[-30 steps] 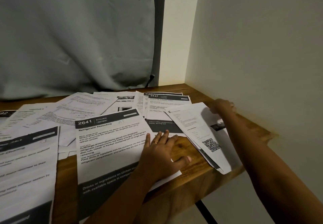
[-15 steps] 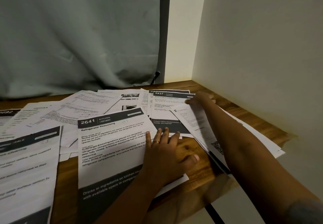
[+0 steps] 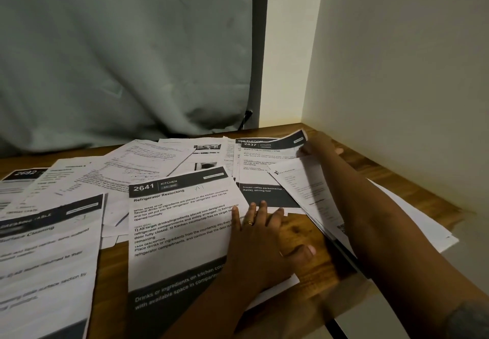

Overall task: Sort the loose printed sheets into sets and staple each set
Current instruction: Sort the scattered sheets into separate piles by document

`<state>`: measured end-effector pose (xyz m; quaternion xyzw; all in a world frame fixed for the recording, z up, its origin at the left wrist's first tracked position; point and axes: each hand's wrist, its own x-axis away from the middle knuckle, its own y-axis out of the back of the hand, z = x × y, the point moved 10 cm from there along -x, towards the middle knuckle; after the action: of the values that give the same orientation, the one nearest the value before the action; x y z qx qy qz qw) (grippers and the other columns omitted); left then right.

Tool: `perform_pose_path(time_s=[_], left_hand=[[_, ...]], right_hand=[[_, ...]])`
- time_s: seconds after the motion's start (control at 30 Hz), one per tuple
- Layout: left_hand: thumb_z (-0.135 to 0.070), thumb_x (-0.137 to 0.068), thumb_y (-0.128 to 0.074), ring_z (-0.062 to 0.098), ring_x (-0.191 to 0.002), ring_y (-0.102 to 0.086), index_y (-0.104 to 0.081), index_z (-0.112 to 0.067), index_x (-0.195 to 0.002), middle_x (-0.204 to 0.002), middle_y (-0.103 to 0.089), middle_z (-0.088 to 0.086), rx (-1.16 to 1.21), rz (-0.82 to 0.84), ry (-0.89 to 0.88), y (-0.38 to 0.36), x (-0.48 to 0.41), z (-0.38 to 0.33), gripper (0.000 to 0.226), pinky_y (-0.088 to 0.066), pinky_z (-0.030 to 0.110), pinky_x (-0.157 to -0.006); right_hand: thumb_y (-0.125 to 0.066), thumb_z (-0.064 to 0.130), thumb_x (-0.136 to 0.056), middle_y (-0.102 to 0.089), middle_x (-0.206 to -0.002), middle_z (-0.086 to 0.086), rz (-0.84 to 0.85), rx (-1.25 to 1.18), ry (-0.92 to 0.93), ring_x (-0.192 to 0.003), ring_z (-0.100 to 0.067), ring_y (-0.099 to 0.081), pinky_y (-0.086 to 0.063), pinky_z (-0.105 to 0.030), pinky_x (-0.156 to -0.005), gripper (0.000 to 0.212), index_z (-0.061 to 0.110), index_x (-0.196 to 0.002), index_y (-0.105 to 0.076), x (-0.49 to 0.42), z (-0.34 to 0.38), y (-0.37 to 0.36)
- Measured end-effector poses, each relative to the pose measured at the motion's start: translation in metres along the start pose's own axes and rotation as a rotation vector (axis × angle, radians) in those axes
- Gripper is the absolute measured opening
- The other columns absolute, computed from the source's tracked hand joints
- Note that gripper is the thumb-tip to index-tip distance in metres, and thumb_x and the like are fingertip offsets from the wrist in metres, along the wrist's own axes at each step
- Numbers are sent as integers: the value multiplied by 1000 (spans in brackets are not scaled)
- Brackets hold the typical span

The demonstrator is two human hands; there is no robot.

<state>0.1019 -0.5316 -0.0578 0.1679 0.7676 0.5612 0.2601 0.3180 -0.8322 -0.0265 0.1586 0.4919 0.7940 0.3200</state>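
Two hands worked: the left hand (image 3: 260, 243) lay flat, fingers spread, pinning sheet 2641 (image 3: 182, 222); the right hand (image 3: 321, 145) pinched sheet 2437's (image 3: 264, 164) corner, apparently for sorting.

Both forearms are bare, sleeveless; the left hand (image 3: 260, 243) wears a gold ring (image 3: 249, 223); right forearm shows a dark marking.

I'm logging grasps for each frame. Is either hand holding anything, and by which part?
The right hand pinches the 2437 sheet at its lifted top right corner. The left hand only presses flat on the 2641 sheet.
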Motion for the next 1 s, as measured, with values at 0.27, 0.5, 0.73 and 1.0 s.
perform_pose_path(time_s=[0.27, 0.5, 0.73, 1.0], left_hand=[[-94, -55, -4, 19, -147, 1, -21, -33, -147, -159, -7, 4, 15, -1, 2, 4, 3, -2, 112, 15, 49, -113], [-87, -55, -4, 23, -146, -7, -26, -29, -147, -159, -12, 7, 71, -72, 9, 10, 2, -2, 111, 9, 49, -114], [-88, -66, -11, 23, -144, -19, -36, -15, -144, -153, -28, 12, 305, -240, 25, 33, 8, 4, 110, 5, 41, -111], [-71, -81, -37, 21, -142, -21, -19, -26, -147, -156, -16, 0, 710, -454, 200, 90, 23, 40, 82, -31, 43, -112]], right_hand=[[-60, 28, -86, -64, -98, -3, -238, -358, 84, -101, -26, -56, -29, -42, -97, 19, 18, -98, -70, 48, 33, 58], [-55, 20, -91, -69, -92, -9, -376, -820, 327, -79, -16, -57, -36, -5, -57, 23, 5, -99, -71, 74, 69, 104], [-52, 28, -96, -59, -76, 1, -565, -1159, 432, -61, 0, -51, -41, -8, -56, 24, 13, -77, -56, 122, 82, 170], [-50, 22, -94, -57, -73, 7, -508, -1301, 336, -61, -2, -51, -43, -15, -55, 16, 13, -81, -55, 155, 89, 186]])
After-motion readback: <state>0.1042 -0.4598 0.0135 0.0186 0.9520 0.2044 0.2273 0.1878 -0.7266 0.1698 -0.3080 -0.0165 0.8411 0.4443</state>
